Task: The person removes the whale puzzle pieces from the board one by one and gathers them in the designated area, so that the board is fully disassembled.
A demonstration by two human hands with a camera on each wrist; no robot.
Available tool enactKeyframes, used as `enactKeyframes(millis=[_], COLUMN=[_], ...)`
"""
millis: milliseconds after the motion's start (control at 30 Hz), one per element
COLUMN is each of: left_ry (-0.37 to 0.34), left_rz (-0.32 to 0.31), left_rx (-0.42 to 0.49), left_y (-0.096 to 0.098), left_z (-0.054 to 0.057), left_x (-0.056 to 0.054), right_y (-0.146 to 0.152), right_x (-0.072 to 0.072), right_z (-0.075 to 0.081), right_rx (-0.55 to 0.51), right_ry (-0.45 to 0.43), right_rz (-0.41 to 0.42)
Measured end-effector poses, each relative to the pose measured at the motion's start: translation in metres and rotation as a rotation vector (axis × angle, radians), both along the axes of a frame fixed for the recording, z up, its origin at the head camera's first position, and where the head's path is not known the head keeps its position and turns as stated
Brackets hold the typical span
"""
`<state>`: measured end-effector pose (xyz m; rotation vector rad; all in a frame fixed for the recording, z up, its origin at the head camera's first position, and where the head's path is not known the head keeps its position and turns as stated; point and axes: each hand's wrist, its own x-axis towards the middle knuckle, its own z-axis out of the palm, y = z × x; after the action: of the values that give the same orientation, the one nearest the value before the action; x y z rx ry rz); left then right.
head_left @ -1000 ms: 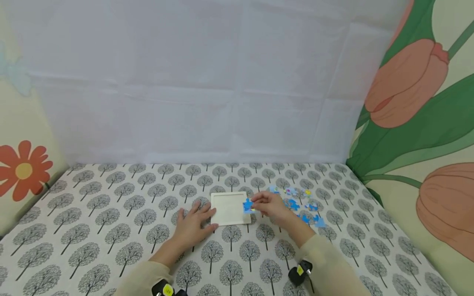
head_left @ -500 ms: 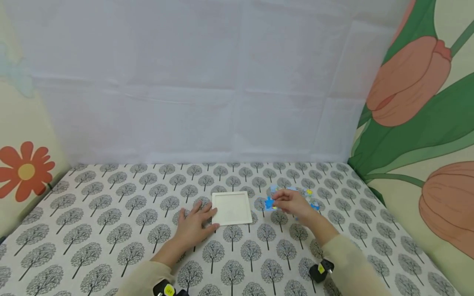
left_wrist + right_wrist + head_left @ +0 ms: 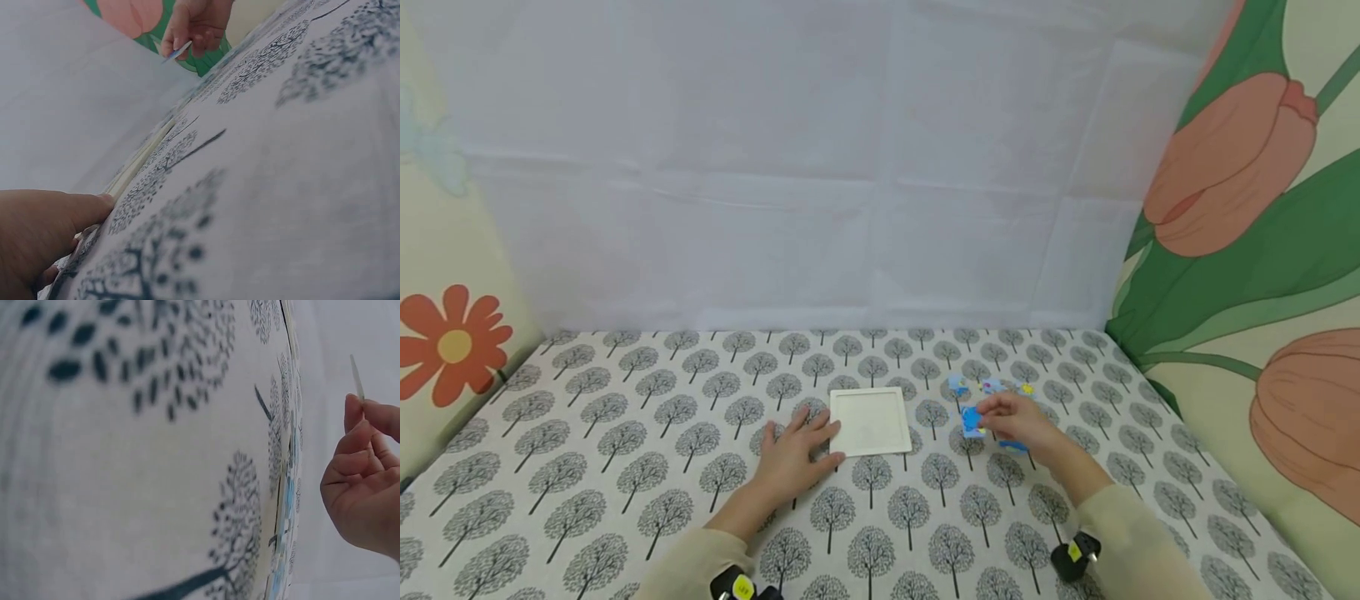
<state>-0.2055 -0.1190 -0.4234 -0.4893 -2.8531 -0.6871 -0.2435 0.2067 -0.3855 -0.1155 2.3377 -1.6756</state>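
Between thumb and fingertips my right hand pinches a blue jigsaw puzzle piece, raised over the cloth beside the other pieces. In the right wrist view the piece shows edge-on, thin and pale, sticking out past the fingers. My left hand lies with fingers spread at the left edge of a square white puzzle frame, its fingertips right at the rim. The left wrist view shows the thumb at the frame's edge. No pieces lie inside the frame.
Several loose puzzle pieces lie on the tree-print tablecloth right of the frame, some partly hidden behind my right hand. A white cloth backdrop hangs behind the table. Flower-print walls stand at both sides.
My right hand has moved right with the blue puzzle piece, from over the frame's right edge to beside the loose pieces. The left hand has stayed at the frame.
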Motion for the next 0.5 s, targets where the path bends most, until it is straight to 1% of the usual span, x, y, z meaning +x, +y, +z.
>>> enactKeyframes(millis=[100, 267, 500], left_ry=[0.0, -0.007, -0.001], left_rz=[-0.001, 0.0, -0.002], left_rx=[-0.002, 0.001, 0.0], left_y=[0.0001, 0.0004, 0.0006], left_z=[0.0007, 0.0009, 0.0007], left_x=[0.0004, 0.0006, 0.0001], right_y=[0.0029, 0.0064, 0.0089], right_x=[-0.0002, -0.0001, 0.0005], right_z=[-0.0018, -0.0026, -0.005], right_rx=[0.004, 0.019, 0.104], right_ry=[-0.009, 0.001, -0.015], right_rz=[-0.006, 0.015, -0.01])
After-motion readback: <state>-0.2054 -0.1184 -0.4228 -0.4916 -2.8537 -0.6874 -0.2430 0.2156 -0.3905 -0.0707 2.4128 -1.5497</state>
